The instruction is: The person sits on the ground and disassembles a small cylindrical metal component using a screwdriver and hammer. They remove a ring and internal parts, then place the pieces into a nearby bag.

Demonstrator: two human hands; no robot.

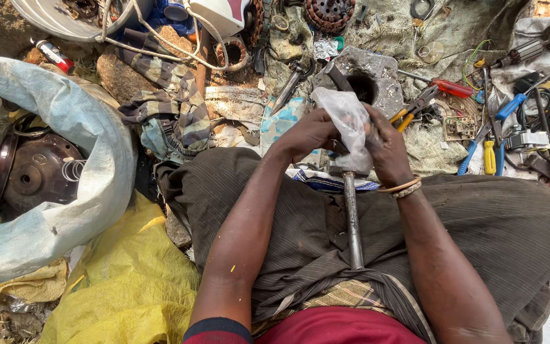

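While both hands work at the clear plastic bag [350, 124], the left hand [310, 135] and right hand [386, 150] are each closed, pinching its film. Held just above the steel rod [352, 223] lying along the lap, the bag looks thin, crumpled and translucent. Risk: uneven pulling could tear the film; loosened fingers could drop it beside the rod.

Ahead of the hands [351, 137] a grey metal block [370, 76] and pliers [412, 109] crowd the ground; a sack [65, 159] walls the left, tools [498, 137] the right; only the lap [300, 223] lies open, crossed by a steel rod [352, 223]
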